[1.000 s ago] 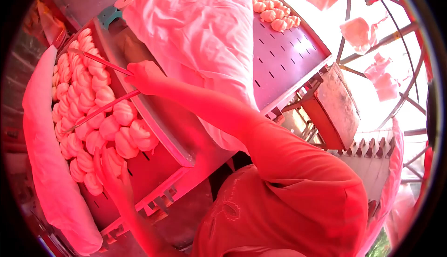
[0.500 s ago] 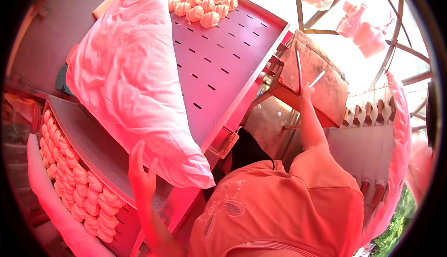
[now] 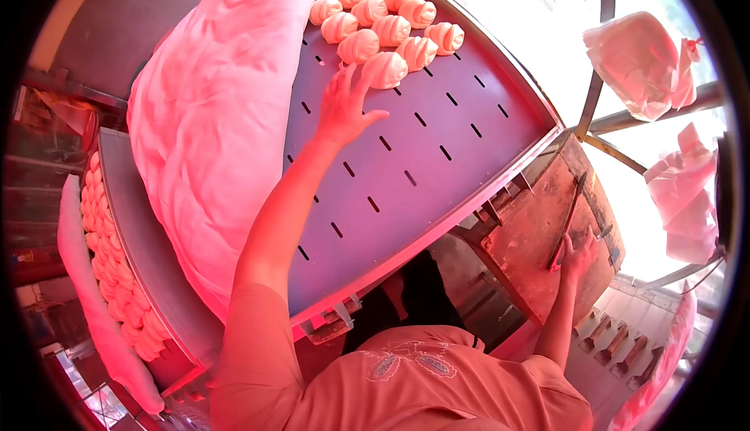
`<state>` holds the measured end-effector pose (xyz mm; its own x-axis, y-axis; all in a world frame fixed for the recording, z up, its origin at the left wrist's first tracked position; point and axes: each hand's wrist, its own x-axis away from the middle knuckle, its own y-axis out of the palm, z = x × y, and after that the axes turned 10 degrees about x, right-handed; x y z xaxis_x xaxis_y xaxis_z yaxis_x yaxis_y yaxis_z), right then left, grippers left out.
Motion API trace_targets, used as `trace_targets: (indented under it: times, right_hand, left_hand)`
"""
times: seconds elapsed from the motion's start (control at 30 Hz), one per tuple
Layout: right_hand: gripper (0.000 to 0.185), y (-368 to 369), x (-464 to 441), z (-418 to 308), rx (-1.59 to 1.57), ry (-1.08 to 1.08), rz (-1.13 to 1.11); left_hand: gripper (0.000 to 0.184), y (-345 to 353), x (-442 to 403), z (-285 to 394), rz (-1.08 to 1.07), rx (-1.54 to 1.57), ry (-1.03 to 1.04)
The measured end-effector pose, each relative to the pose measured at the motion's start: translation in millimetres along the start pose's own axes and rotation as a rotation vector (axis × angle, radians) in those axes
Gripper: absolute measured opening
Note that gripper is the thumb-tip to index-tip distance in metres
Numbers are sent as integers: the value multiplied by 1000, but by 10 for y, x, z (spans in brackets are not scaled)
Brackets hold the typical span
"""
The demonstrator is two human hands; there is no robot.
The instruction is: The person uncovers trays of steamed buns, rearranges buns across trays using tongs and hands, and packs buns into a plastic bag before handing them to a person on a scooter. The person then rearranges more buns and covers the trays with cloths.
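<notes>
My left hand [image 3: 344,114] reaches over the slotted metal tray [image 3: 406,146], its fingers apart and its fingertips at the edge of the twisted dough rolls [image 3: 385,70]. Whether it touches them is unclear. Several of these rolls stand in rows at the tray's far end. On the right, my right hand [image 3: 578,255] is spread over a worn, rust-stained box [image 3: 516,236]. Metal tongs [image 3: 574,212] lie on that box beside its fingers.
A thick pink-looking cloth [image 3: 219,118] covers the tray's left part. Lower left, another tray holds many packed rolls [image 3: 117,275] beside a rolled cloth [image 3: 98,314]. Plastic bags [image 3: 637,64] hang at the right. Scoop-like tools [image 3: 613,345] are at the lower right.
My right hand has gone from the packed rolls to the box, and the tongs it held now lie there. My left hand has moved from the packed rolls to the rolls on the slotted tray.
</notes>
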<state>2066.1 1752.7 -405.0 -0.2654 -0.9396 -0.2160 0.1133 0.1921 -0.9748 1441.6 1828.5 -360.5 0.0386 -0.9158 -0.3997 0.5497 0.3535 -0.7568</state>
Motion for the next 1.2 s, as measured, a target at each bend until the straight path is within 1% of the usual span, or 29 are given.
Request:
trace_targets:
  times: [0.03,0.07,0.13,0.17,0.23,0.27,0.33,0.4,0.43,0.53,0.63,0.67,0.73,0.77,0.8,0.87,0.9,1.0,1.03,1.1,1.13,1.17,1.2]
  right_hand:
    - [76,-205,-154,-421,-169,-176,7]
    - [77,-558,-320,-1085,-339,-345,10]
    - [88,-829,-752,-2146,-410,-728,39]
    - [94,-837,-988,-2627,-455,-887,51]
    - [102,-679,-1440,-3530,-361,-1061,39]
    - [106,-470,-1686,-3933,-321,-1118,37]
    - [108,-166,-2081,-4559,-145,-1104,-113]
    - [107,-62,-2256,-4947,-45,-1072,-324]
    - [104,-91,-2257,-5076,-84,-1052,-398]
    - [84,23,-2344,-5264,-147,-1059,-409]
    - [72,123,-2387,-5305,-211,-1073,-406]
    - [64,203,-2335,-5263,-363,-1070,-292]
    - [63,253,-2188,-5125,-469,-1026,-353]
    - [62,145,-1990,-5000,-405,-1035,-360]
    - [62,12,-1770,-4865,-337,-1046,-368]
    - [64,-140,-1432,-4647,-272,-1053,-311]
    - [70,-169,-1347,-4619,-245,-1018,-274]
    - [72,-115,-1278,-4607,-289,-1023,-130]
    - [70,-186,-1243,-4611,-238,-1014,-153]
    - [67,-110,-1291,-4593,-267,-1033,-177]
    - [65,-109,-1292,-4575,-282,-1045,-192]
    - [59,-118,-1276,-4550,-315,-1040,-165]
    - [59,-130,-1232,-4507,-303,-1041,-154]
  left_hand:
    - [76,131,-244,-172,23,-23,54]
    - [75,229,-491,-334,-38,-40,15]
    - [75,343,-886,-566,-147,-75,-65]
    - [77,325,-971,-528,-275,-65,-121]
    - [81,139,-1200,-292,-529,-46,-233]
    - [85,65,-1278,-162,-625,-81,-259]
    - [91,-15,-1366,5,-824,-156,-309]
    - [96,117,-1305,-250,-725,-334,-270]
    - [98,167,-1240,-375,-673,-418,-254]
    - [94,351,-1224,-670,-619,-264,-313]
    - [80,473,-1061,-937,-428,-27,-219]
    - [78,482,-1004,-945,-373,-15,-209]
    - [73,531,-891,-884,-267,3,-188]
    - [74,450,-817,-712,-242,119,-185]
    - [77,343,-721,-525,-334,137,-232]
    - [82,152,-515,-206,-516,179,-324]
    - [91,140,-383,-214,-496,8,-221]
    - [82,-16,-361,-148,-475,33,-377]
    - [81,71,-300,-138,-467,-3,-309]
    - [80,360,-77,-107,-464,-66,-184]
    - [78,396,-51,-76,-416,-23,-258]
    - [76,418,-57,-58,-367,15,-326]
    - [74,431,-80,-48,-315,51,-390]
